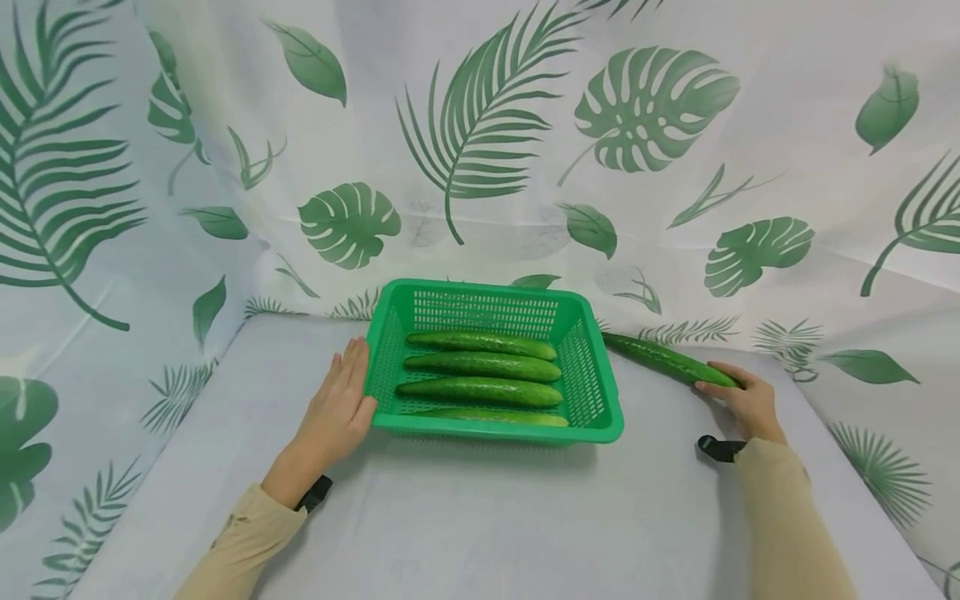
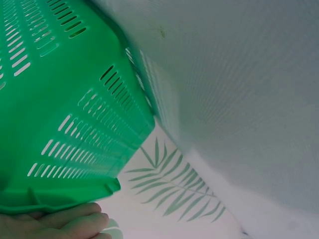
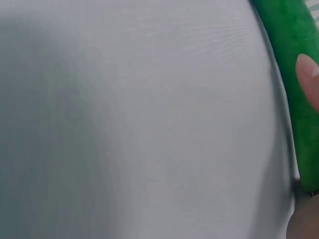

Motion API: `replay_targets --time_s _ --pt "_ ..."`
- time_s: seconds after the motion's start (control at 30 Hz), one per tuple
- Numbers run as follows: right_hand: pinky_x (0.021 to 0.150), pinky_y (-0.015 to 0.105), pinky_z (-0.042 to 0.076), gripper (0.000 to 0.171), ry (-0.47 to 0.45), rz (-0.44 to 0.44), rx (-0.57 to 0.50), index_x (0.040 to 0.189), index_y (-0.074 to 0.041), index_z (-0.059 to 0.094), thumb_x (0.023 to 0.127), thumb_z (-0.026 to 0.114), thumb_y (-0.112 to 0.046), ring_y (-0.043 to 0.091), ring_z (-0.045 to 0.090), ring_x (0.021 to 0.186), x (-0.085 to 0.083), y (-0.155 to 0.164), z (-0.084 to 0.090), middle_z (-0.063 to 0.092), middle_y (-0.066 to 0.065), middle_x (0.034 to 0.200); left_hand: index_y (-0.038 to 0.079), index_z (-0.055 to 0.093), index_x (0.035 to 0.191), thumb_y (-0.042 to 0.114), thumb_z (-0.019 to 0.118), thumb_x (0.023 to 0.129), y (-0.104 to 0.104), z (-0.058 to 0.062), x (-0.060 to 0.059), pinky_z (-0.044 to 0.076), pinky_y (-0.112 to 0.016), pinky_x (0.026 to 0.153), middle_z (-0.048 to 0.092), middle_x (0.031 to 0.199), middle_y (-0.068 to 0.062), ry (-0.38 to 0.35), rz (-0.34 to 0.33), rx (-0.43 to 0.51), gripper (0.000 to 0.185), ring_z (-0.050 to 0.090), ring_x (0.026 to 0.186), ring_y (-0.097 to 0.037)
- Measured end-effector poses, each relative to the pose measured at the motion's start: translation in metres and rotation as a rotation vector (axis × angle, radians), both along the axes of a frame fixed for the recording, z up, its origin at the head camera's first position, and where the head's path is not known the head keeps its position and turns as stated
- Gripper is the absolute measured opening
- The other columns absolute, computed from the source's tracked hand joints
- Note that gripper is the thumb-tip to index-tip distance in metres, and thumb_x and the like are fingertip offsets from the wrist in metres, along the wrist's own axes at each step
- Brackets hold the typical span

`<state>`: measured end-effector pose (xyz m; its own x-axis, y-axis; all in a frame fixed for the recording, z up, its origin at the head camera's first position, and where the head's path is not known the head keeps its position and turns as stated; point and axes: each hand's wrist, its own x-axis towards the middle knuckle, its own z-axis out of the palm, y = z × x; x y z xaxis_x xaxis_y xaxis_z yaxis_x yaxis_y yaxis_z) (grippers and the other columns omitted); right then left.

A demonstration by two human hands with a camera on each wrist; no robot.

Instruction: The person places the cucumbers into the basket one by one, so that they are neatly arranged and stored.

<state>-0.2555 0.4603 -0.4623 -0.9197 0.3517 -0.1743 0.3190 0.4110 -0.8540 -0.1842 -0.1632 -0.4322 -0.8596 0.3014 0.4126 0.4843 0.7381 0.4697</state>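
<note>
A green plastic basket [image 1: 495, 430] with slotted walls stands on the white table, several cucumbers [image 1: 480, 390] lying side by side in it. My left hand [image 1: 335, 412] rests against the basket's left side, fingers straight; the left wrist view has those fingers [image 2: 75, 221] along the rim above the slotted wall [image 2: 70, 104]. Right of the basket, a loose cucumber [image 1: 663, 360] lies slantwise, its far end close to the basket's right rim. My right hand [image 1: 752, 406] grips its near end between thumb and fingers. In the right wrist view the thumb [image 3: 310, 82] presses on the cucumber's [image 3: 288, 30] side.
A white cloth printed with green leaves [image 1: 495, 117] hangs behind the table and along both sides. The table top [image 1: 487, 525] stretches in front of the basket. A dark strap device [image 1: 720, 448] sits at the right wrist, another [image 1: 317, 493] at the left.
</note>
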Motion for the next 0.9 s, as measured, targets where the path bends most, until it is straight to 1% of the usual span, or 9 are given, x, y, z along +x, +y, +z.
replay_targets --time_s 0.1,0.23,0.3,0.33,0.53,0.63,0.77,0.8,0.9 --pt "0.108 0.05 0.031 0.078 0.002 0.038 0.07 0.15 -0.015 0.046 0.084 0.079 -0.039 0.034 0.034 0.129 0.007 0.001 0.005 0.026 0.023 0.157 -0.014 0.019 0.152 0.006 0.037 0.092 0.0 0.0 0.0 0.011 -0.054 0.12 0.016 0.16 -0.028 -0.001 -0.001 0.0 0.065 0.011 0.15 -0.037" --pt "0.089 0.032 0.04 0.076 0.05 0.066 0.15 0.148 -0.01 0.049 0.084 0.079 -0.038 0.021 0.043 0.109 0.015 0.003 0.016 0.037 0.021 0.147 -0.015 0.019 0.151 0.006 0.037 0.092 0.0 -0.001 0.0 0.011 -0.054 0.12 0.017 0.159 -0.028 0.005 -0.001 -0.001 0.065 0.012 0.15 -0.037" --pt "0.08 0.025 0.04 0.074 0.078 0.076 0.168 0.147 -0.007 0.05 0.085 0.078 -0.036 0.016 0.042 0.101 0.018 0.004 0.023 0.04 0.018 0.141 -0.015 0.019 0.151 0.006 0.037 0.092 0.001 -0.001 0.0 0.011 -0.054 0.12 0.017 0.159 -0.029 0.009 -0.001 0.001 0.065 0.012 0.149 -0.038" --pt "0.078 0.024 0.04 0.073 0.089 0.08 0.17 0.147 -0.006 0.049 0.086 0.078 -0.035 0.015 0.042 0.099 0.02 0.004 0.027 0.041 0.016 0.139 -0.015 0.019 0.151 0.006 0.037 0.092 0.001 -0.001 0.0 0.011 -0.054 0.12 0.018 0.159 -0.029 0.01 -0.001 0.002 0.065 0.013 0.149 -0.038" --pt "0.071 0.015 0.046 0.071 0.119 0.037 0.142 0.148 -0.009 0.048 0.087 0.076 -0.031 0.012 0.042 0.093 0.029 -0.002 0.06 0.043 -0.002 0.123 -0.015 0.019 0.151 0.006 0.037 0.091 0.001 0.0 0.0 0.012 -0.055 0.119 0.017 0.159 -0.029 0.004 -0.001 0.003 0.066 0.013 0.149 -0.038" --pt "0.067 0.011 0.045 0.07 0.154 0.007 0.166 0.147 -0.009 0.05 0.086 0.077 -0.029 0.01 0.042 0.091 0.034 -0.009 0.077 0.043 -0.008 0.118 -0.015 0.019 0.151 0.006 0.038 0.091 0.001 0.001 0.0 0.012 -0.055 0.119 0.017 0.159 -0.029 0.002 -0.002 0.0 0.066 0.012 0.149 -0.038" --pt "0.071 0.009 0.043 0.068 0.19 -0.002 0.203 0.146 -0.013 0.052 0.086 0.077 -0.03 0.005 0.042 0.093 0.044 -0.023 0.099 0.047 -0.003 0.131 -0.016 0.019 0.151 0.006 0.038 0.091 0.002 0.001 0.0 0.013 -0.057 0.118 0.017 0.159 -0.03 0.008 -0.003 -0.001 0.066 0.013 0.149 -0.039" --pt "0.072 0.01 0.041 0.067 0.198 -0.007 0.217 0.146 -0.015 0.052 0.086 0.077 -0.031 0.004 0.042 0.093 0.047 -0.027 0.105 0.048 -0.003 0.132 -0.016 0.019 0.151 0.006 0.038 0.091 0.002 0.001 0.001 0.012 -0.057 0.118 0.017 0.159 -0.03 0.008 -0.004 0.001 0.066 0.013 0.149 -0.039" --pt "0.073 0.01 0.039 0.063 0.252 -0.022 0.227 0.144 -0.014 0.055 0.086 0.078 -0.027 0.003 0.044 0.094 0.054 -0.041 0.122 0.052 -0.005 0.131 -0.016 0.019 0.151 0.006 0.038 0.091 0.002 0.001 0.001 0.013 -0.057 0.118 0.017 0.158 -0.03 0.01 -0.001 0.0 0.066 0.013 0.149 -0.039"
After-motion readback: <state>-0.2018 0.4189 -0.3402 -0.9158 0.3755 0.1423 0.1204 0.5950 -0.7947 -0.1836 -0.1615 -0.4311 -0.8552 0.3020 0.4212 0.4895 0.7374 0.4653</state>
